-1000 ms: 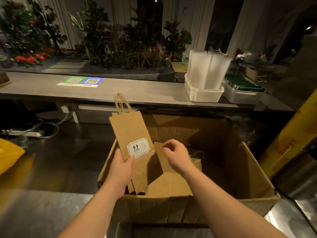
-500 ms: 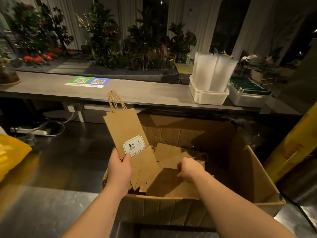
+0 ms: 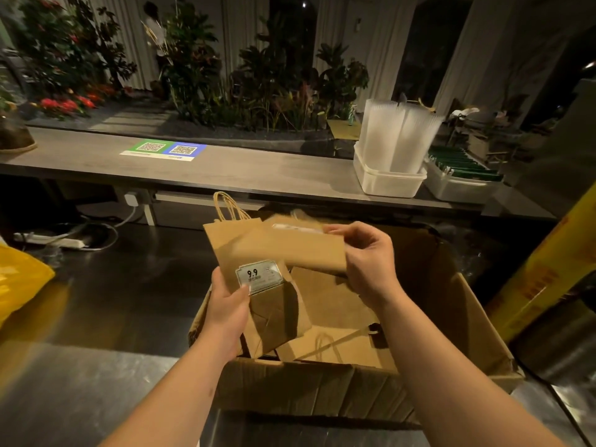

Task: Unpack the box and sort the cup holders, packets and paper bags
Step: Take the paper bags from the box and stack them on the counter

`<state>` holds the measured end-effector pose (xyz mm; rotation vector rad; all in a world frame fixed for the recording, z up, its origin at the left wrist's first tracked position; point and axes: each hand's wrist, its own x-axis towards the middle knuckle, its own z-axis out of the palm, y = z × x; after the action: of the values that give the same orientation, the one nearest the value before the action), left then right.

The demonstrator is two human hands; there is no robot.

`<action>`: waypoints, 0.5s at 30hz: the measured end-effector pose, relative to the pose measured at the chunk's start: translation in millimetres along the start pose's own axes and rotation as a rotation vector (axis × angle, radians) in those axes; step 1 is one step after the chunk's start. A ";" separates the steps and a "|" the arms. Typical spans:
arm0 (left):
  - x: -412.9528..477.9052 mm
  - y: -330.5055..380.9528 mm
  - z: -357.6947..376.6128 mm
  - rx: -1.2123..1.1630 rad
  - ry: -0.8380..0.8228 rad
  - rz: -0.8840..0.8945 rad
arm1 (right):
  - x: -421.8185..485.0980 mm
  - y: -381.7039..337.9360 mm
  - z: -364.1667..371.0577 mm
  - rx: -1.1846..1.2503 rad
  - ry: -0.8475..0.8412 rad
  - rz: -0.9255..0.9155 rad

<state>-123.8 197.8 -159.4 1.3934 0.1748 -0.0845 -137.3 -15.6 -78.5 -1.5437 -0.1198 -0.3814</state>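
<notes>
An open cardboard box stands on the steel worktop in front of me. My left hand grips a small stack of flat brown paper bags with twisted handles and a white "9.9" label, held upright over the box's left side. My right hand pinches another flat brown paper bag, blurred, held level just above and in front of the stack. More flat paper bags lie inside the box.
A grey counter runs behind the box with a QR-code sheet, a white tub of clear plastic sleeves and a tray of green packets. A yellow bag lies at left, a yellow post at right.
My right hand went down into the box, took hold of a paper bag and lifted it up level with the stack in my left hand. The left hand stayed put.
</notes>
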 end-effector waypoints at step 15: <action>0.3 3.2 2.9 0.002 -0.163 -0.009 | -6.4 80.0 31.1 -0.033 -0.130 0.688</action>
<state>-122.8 195.5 -155.9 1.3811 0.0454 -0.2048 -113.1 14.7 -155.3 -1.5390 0.3145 0.2632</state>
